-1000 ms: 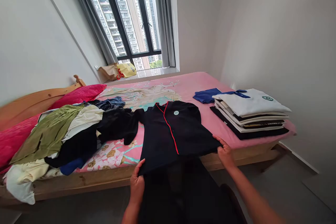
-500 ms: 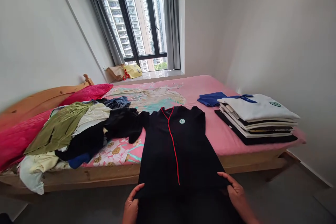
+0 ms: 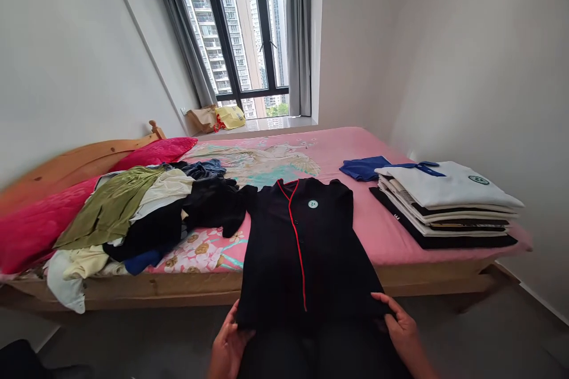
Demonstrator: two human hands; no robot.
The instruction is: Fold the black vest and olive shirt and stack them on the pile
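Observation:
A black shirt [image 3: 275, 249] with red piping down its front and a round pale badge on the chest lies spread over the edge of the bed, its collar pointing away from me. Its lower part stretches off the mattress toward me. At the left corner of the hem, my left hand [image 3: 229, 340] grips the cloth between thumb and fingers. My right hand [image 3: 400, 325] pinches the right corner the same way. The shirt's left sleeve touches a black garment [image 3: 211, 204] at the edge of the clothes heap.
Loose clothes [image 3: 115, 204] are heaped on the left of the bed beside red pillows [image 3: 53, 219]. To the right stands a stack of folded shirts [image 3: 462, 189], with a blue garment [image 3: 364, 168] behind it. Bags [image 3: 229, 117] sit on the windowsill.
My left hand has turned and shifted its hold at the left hem corner. The right hand keeps its grip. The whole view has swung slightly left.

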